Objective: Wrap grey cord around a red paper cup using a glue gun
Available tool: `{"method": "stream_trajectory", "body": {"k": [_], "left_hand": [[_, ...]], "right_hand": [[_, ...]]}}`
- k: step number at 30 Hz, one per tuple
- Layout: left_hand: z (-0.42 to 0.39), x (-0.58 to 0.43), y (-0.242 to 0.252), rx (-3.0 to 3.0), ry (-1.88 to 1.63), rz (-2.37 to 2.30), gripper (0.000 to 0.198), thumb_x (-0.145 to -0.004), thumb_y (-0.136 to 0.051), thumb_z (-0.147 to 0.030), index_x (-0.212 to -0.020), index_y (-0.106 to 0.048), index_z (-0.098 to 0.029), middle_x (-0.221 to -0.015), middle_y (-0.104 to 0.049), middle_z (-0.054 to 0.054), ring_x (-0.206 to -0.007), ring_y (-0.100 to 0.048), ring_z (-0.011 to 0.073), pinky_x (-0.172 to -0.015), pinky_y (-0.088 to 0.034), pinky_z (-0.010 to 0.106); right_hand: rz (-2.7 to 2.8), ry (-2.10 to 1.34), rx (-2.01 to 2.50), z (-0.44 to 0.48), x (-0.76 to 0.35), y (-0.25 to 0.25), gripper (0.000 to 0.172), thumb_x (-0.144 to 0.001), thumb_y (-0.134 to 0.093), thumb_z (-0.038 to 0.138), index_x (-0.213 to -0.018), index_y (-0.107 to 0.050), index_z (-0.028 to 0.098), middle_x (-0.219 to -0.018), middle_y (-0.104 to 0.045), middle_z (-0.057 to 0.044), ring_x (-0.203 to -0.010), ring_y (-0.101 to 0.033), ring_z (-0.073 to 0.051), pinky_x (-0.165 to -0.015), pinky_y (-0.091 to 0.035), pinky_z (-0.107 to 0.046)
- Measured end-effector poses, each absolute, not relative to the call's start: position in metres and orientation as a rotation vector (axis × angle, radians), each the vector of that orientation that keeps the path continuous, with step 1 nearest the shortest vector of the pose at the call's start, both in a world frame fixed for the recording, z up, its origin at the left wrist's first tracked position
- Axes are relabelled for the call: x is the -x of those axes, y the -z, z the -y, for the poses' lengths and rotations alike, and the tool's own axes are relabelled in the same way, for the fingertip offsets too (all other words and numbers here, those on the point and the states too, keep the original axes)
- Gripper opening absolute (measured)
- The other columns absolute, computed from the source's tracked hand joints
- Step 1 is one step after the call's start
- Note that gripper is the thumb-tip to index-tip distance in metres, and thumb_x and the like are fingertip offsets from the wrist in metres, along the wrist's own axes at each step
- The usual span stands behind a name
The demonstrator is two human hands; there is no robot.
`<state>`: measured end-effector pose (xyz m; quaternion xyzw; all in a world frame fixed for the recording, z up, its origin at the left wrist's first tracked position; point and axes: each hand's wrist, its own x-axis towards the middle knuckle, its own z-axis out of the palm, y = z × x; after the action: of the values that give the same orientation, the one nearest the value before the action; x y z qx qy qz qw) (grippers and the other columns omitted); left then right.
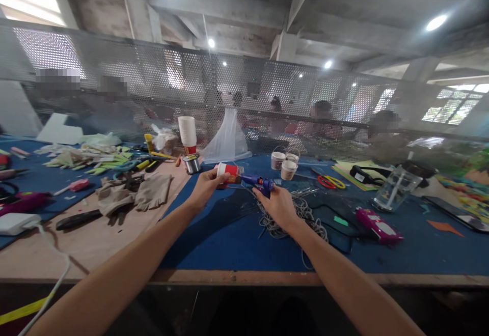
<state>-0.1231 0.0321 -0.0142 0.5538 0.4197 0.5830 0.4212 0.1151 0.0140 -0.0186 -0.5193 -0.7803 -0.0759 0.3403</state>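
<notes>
My left hand (207,187) is closed around a paper cup (231,169) with a white end and a red band. The cup lies on its side in the air above the blue mat. In my right hand (281,204) is a blue glue gun (257,182), its nozzle pointing left at the cup's brownish end. Whether nozzle and cup touch, I cannot tell. Below my right hand lies a tangle of grey cord (273,224). Small pale buckets with handles (288,169) stand beyond the gun.
Stacked paper cups (187,132) and a wire spool (191,164) stand at the back left. Gloves (153,191) lie on the left. Scissors (331,182), a magenta device (378,225) and a clear mug (397,188) are on the right. A perforated screen (260,91) rises behind.
</notes>
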Motion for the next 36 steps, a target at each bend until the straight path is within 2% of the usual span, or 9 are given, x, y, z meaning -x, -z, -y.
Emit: {"method": "stream_trajectory", "body": {"k": [23,36], "left_hand": [[-0.028,0.1215,0.0098,-1.357,-1.461,-1.056,0.041,-0.069,-0.077,-0.049,-0.096,-0.075,-0.018,-0.091,-0.075,0.007,-0.081,-0.067,0.0221,-0.074,-0.053,0.033],[-0.0278,0.1212,0.0089,-1.333,-1.475,-1.053,0.042,-0.069,-0.078,-0.047,-0.096,-0.075,-0.016,-0.088,-0.074,0.008,-0.078,-0.066,0.0219,-0.073,-0.054,0.034]], "right_hand": [[2.074,0.203,1.374,-0.0116,-0.1149,0.0178,0.038,-0.092,-0.052,0.054,-0.095,-0.071,0.02,-0.074,-0.074,-0.007,-0.07,-0.071,-0.024,-0.057,-0.038,-0.026],[2.083,0.199,1.356,-0.0125,-0.1154,0.0187,0.04,-0.092,-0.052,0.054,-0.097,-0.07,0.019,-0.069,-0.072,-0.007,-0.063,-0.068,-0.024,-0.053,-0.035,-0.025]]}}
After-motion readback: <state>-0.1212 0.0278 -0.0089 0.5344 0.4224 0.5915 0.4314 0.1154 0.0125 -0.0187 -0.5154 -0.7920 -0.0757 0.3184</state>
